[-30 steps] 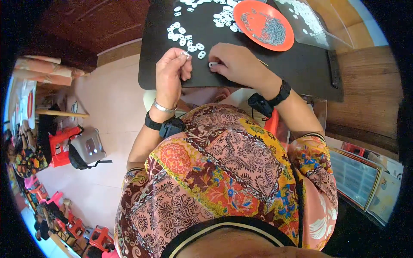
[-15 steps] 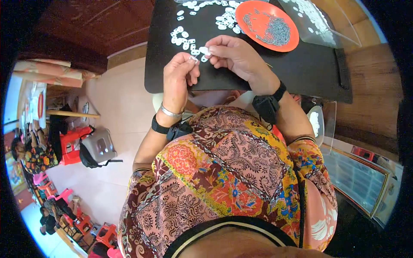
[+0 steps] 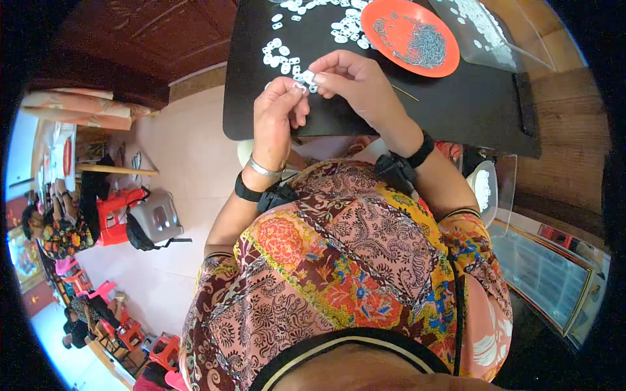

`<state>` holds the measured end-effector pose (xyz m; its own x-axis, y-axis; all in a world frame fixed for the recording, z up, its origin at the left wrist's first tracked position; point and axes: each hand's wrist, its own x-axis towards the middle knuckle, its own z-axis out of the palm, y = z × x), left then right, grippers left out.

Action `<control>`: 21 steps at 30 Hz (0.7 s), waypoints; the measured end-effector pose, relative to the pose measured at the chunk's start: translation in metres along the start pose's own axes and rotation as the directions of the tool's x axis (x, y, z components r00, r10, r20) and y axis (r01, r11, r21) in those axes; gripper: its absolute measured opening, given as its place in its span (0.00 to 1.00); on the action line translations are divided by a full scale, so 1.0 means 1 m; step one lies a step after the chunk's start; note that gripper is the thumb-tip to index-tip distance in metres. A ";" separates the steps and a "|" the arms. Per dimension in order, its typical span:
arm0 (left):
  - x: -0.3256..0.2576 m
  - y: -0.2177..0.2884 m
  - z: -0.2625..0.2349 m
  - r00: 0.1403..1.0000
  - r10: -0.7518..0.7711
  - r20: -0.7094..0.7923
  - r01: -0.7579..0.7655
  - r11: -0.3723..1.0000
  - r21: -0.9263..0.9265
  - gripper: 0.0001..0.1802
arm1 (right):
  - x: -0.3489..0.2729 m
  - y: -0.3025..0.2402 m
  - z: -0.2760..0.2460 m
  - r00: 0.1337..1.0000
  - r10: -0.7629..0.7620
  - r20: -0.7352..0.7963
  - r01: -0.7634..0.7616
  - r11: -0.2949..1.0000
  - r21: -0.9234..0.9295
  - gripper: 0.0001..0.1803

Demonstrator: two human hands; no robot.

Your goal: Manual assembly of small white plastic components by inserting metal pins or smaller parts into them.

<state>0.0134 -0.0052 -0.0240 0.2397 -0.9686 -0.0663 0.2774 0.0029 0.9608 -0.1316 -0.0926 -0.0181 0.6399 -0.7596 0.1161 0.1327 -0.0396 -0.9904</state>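
Above the near edge of the black table, my left hand (image 3: 275,117) pinches a small white plastic piece (image 3: 299,86) between thumb and fingertips. My right hand (image 3: 355,79) grips a white oval plastic piece (image 3: 309,77) the same way. The two pieces meet or nearly meet; fingers hide whether they are joined. Behind my fingertips, several loose white pieces with holes (image 3: 277,55) lie scattered on the table. Beyond my right hand stands a round orange-red plate (image 3: 390,13) holding a pile of small grey metal screws or pins (image 3: 427,47).
A clear bin (image 3: 521,55) with white pieces stands at the table's far right. A thin yellowish stick (image 3: 405,93) lies on the black table (image 3: 469,107) near my right wrist. Below its right edge is a bowl of white pieces (image 3: 482,189). A grey stool (image 3: 160,218) stands on the floor at left.
My right hand has brought its oval piece closer to the piece in my left hand. The whole view has shifted slightly to the right.
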 end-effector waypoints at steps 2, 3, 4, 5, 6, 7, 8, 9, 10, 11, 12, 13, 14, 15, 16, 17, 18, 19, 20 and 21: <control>0.000 -0.001 0.000 1.000 -0.002 0.002 0.002 1.000 0.004 0.08 | -0.001 -0.001 0.003 1.000 -0.020 -0.015 0.020 1.000 -0.010 0.10; 0.000 -0.001 0.000 1.000 -0.001 -0.001 0.001 1.000 0.008 0.08 | -0.001 -0.001 0.004 0.999 -0.042 -0.028 0.041 0.999 -0.022 0.10; 0.000 -0.001 0.001 1.000 -0.001 -0.004 0.001 1.000 0.012 0.08 | -0.001 -0.001 0.004 0.999 -0.041 -0.029 0.041 0.999 -0.021 0.10; -0.001 -0.001 0.001 1.000 -0.002 -0.005 0.002 1.000 0.012 0.08 | 0.000 0.000 0.003 0.999 -0.035 -0.024 0.034 0.998 -0.044 0.10; -0.001 -0.001 0.000 1.000 0.003 -0.016 -0.002 0.999 0.037 0.07 | 0.000 0.001 0.002 0.999 -0.029 -0.018 0.028 0.997 -0.068 0.10; -0.001 -0.001 0.000 1.000 0.008 -0.026 -0.007 0.998 0.061 0.07 | 0.000 0.001 0.002 0.999 -0.029 -0.019 0.028 0.997 -0.067 0.10; -0.002 -0.001 0.000 1.000 0.008 -0.026 -0.006 0.998 0.062 0.07 | 0.000 0.001 0.002 0.999 -0.043 -0.027 0.041 0.997 -0.068 0.10; -0.002 -0.001 0.001 1.000 0.007 -0.028 -0.005 0.998 0.055 0.07 | 0.000 0.001 0.002 0.998 -0.056 -0.036 0.054 0.996 -0.070 0.10; -0.002 -0.001 0.000 0.999 0.007 -0.032 -0.006 0.999 0.047 0.07 | 0.000 0.001 0.002 0.998 -0.056 -0.035 0.054 0.996 -0.069 0.10; -0.002 -0.001 0.000 0.999 0.007 -0.033 -0.005 0.999 0.048 0.07 | 0.000 0.001 0.002 0.998 -0.057 -0.040 0.053 0.995 -0.082 0.10; -0.002 -0.002 -0.001 0.999 0.011 -0.032 -0.010 0.999 0.045 0.07 | 0.000 0.000 0.002 0.997 -0.057 -0.044 0.052 0.994 -0.096 0.10; -0.001 -0.003 -0.001 0.999 0.015 -0.030 -0.014 0.999 0.043 0.07 | 0.000 0.000 0.002 0.997 -0.056 -0.045 0.052 0.994 -0.095 0.10; -0.001 -0.003 -0.001 0.999 0.014 -0.030 -0.013 0.999 0.043 0.07 | 0.000 -0.001 0.003 0.998 -0.040 -0.044 0.036 0.995 -0.096 0.10; -0.001 -0.004 -0.001 0.999 0.014 -0.034 -0.012 0.999 0.044 0.07 | 0.000 -0.001 0.004 0.999 -0.024 -0.043 0.020 0.995 -0.097 0.10; -0.001 -0.003 0.000 0.999 0.014 -0.039 -0.013 0.999 0.045 0.07 | 0.000 -0.002 0.004 0.999 -0.024 -0.043 0.020 0.995 -0.097 0.10; -0.001 -0.003 0.000 0.999 0.014 -0.039 -0.012 0.999 0.046 0.07 | 0.000 -0.002 0.004 0.999 -0.031 -0.042 0.027 0.995 -0.091 0.10; 0.000 -0.003 0.000 0.999 0.012 -0.042 -0.010 0.998 0.054 0.07 | 0.000 -0.002 0.004 0.998 -0.037 -0.041 0.034 0.996 -0.085 0.10; 0.000 -0.003 0.000 0.999 0.010 -0.045 -0.007 0.998 0.062 0.07 | 0.000 -0.001 0.004 0.998 -0.037 -0.043 0.033 0.996 -0.085 0.10; 0.000 -0.004 0.000 0.999 0.009 -0.043 -0.006 0.998 0.063 0.07 | 0.001 0.001 0.003 0.998 -0.047 -0.042 0.043 0.995 -0.085 0.10; 0.001 -0.004 0.000 0.999 0.011 -0.043 -0.009 0.998 0.067 0.07 | 0.001 0.002 0.003 0.998 -0.056 -0.042 0.052 0.995 -0.085 0.10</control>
<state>0.0119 -0.0058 -0.0278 0.2824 -0.9570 -0.0668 0.2126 -0.0055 0.9771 -0.1286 -0.0918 -0.0195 0.5992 -0.7827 0.1682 0.1008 -0.1347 -0.9857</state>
